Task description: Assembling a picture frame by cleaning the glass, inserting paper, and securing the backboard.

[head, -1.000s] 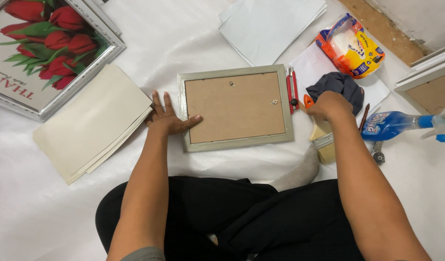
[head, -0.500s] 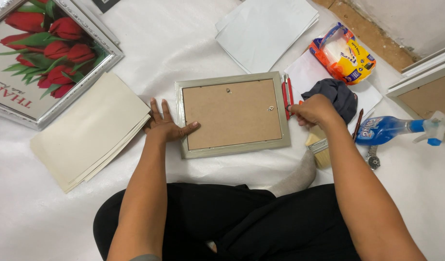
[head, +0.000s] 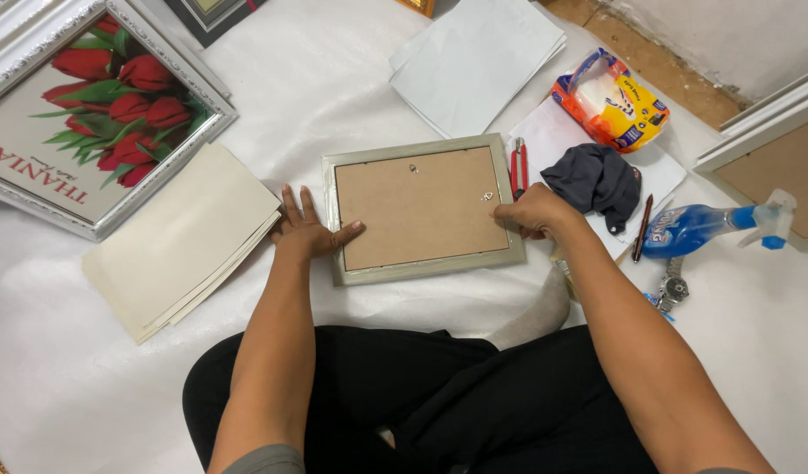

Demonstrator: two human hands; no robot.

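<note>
A white sheet (head: 351, 79) covers the floor across the whole picture, and the person sits cross-legged at the bottom centre. At upper left lies a large silver-framed print of red tulips (head: 79, 132), and below it, at left centre, a stack of cream boards (head: 180, 241). In the middle lies the small silver picture frame (head: 421, 208), face down, its brown backing board already seated in the recess with a small hanger showing near the top edge. So the backing looks to be in place; whether every tab is pressed down I cannot tell.

The left hand (head: 306, 230) lies flat with fingers spread, thumb on the frame's left rim, steadying it. The right hand (head: 531, 211) rests curled at the right edge, its grip closed against the rim near a small clip; what it pinches is hidden.

Right of it: dark cloth (head: 597, 180), blue spray bottle (head: 698, 228), red cutter (head: 519, 167).
</note>
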